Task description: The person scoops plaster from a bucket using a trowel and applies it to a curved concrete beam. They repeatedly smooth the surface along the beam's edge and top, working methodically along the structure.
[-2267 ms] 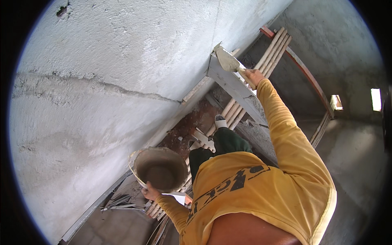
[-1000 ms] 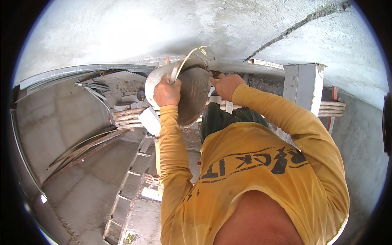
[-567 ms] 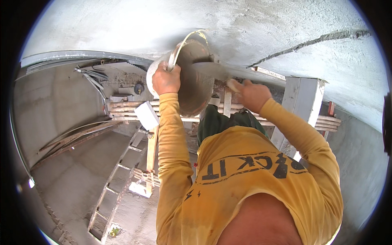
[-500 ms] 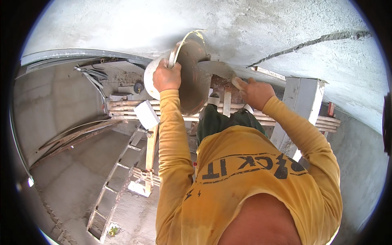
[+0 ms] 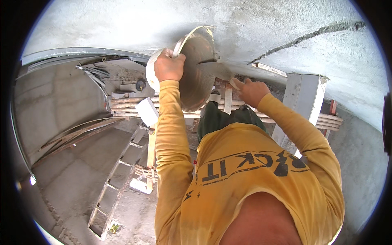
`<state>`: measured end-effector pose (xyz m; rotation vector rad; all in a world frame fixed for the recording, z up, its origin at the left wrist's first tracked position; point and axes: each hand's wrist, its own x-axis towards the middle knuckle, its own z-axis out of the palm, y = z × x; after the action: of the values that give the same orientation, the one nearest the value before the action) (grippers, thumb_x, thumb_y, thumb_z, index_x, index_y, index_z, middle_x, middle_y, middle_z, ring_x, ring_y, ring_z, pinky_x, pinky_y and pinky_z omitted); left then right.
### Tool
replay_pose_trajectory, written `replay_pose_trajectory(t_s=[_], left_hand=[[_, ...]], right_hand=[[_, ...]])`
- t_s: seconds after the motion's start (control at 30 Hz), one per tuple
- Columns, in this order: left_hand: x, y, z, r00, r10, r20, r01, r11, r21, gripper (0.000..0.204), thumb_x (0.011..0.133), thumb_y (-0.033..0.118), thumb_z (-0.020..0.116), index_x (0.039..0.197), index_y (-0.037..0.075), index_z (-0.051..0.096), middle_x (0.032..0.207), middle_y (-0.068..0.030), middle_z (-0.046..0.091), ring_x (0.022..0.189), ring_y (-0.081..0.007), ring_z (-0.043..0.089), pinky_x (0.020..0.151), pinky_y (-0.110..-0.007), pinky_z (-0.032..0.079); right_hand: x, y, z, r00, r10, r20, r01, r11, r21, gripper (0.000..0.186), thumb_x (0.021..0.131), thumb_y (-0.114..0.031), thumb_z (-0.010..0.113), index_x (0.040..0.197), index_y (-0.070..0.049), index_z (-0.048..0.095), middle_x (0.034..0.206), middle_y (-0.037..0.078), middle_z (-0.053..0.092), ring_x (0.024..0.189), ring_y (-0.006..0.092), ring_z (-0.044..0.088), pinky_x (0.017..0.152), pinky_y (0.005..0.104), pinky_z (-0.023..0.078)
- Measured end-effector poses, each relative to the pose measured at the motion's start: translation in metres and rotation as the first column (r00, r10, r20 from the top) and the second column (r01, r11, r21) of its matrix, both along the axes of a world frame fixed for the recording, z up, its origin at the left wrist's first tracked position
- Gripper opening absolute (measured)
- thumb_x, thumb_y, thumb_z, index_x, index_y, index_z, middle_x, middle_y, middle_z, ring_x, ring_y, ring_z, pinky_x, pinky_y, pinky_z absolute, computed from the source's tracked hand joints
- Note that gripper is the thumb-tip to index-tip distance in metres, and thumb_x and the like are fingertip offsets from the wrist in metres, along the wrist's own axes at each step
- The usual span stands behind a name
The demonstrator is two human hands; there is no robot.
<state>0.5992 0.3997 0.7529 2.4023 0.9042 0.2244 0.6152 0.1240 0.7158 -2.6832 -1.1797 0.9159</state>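
A white bucket (image 5: 197, 83), coated inside with grey-brown residue, hangs tilted with its mouth turned to the right, close to the plastered wall (image 5: 286, 24). My left hand (image 5: 169, 67) is closed around its pale handle at the rim. In my right hand (image 5: 252, 91) is the light-coloured grip of a trowel. The trowel's grey blade (image 5: 219, 70) reaches left over the bucket's mouth and is smeared by motion. Whether the blade touches the bucket's inside, I cannot tell.
Below my feet run bamboo poles (image 5: 128, 105) of a platform. A grey post (image 5: 298, 104) stands at the right. At the left are a ladder (image 5: 112, 187), a white block (image 5: 147, 112) and long boards (image 5: 77, 134). A dark groove (image 5: 310, 40) crosses the wall.
The bucket and my left hand have shifted slightly up and to the right. My right hand has moved a little left with the trowel, whose blade is more blurred now.
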Motion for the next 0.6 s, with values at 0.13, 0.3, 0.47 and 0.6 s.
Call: replay_pose_trajectory(t_s=[0.13,0.3,0.47,0.6], left_hand=[[-0.009,-0.006,0.003,0.985,0.047,0.168,-0.021,0.988,-0.156,0.023,0.068,0.021,0.072,0.069,0.002,0.059,0.061,-0.0115,0.061,0.057,-0.0243,0.057,0.059,-0.035,0.047],[-0.024,0.003,0.013,0.891,0.168,0.422,0.021,0.913,-0.408,0.020,0.074,0.006,0.073,0.069,0.004,0.054,0.061,0.0012,0.055,0.056,-0.0052,0.046,0.052,-0.024,0.039],[-0.052,0.011,0.019,0.725,0.255,0.640,0.080,0.892,-0.446,0.022,0.075,-0.001,0.074,0.071,0.007,0.053,0.070,0.0024,0.056,0.062,-0.0028,0.045,0.060,-0.019,0.037],[-0.061,0.018,0.023,0.644,0.331,0.689,-0.006,0.904,-0.428,0.024,0.076,0.002,0.075,0.073,0.006,0.052,0.070,0.0024,0.055,0.062,-0.0030,0.044,0.059,-0.019,0.038]], right_hand=[[-0.005,-0.005,-0.002,0.991,0.001,-0.134,-0.002,1.000,-0.004,0.050,0.086,-0.028,0.053,0.133,-0.015,0.045,0.095,0.020,0.064,0.085,0.0374,0.064,0.077,0.0473,0.051],[-0.006,-0.005,-0.003,0.962,0.126,-0.241,0.011,0.867,0.499,0.047,0.087,-0.032,0.055,0.129,-0.013,0.052,0.085,0.017,0.065,0.077,0.0303,0.066,0.066,0.0420,0.053],[0.005,-0.002,0.015,0.327,-0.146,-0.934,0.430,0.903,0.009,0.050,0.091,-0.033,0.055,0.135,-0.009,0.049,0.073,0.005,0.057,0.055,0.0128,0.056,0.047,0.0271,0.046],[0.003,0.000,0.035,0.090,-0.016,-0.996,0.554,0.832,0.037,0.052,0.092,-0.032,0.056,0.138,-0.009,0.046,0.075,0.003,0.056,0.052,0.0098,0.052,0.044,0.0258,0.044]])
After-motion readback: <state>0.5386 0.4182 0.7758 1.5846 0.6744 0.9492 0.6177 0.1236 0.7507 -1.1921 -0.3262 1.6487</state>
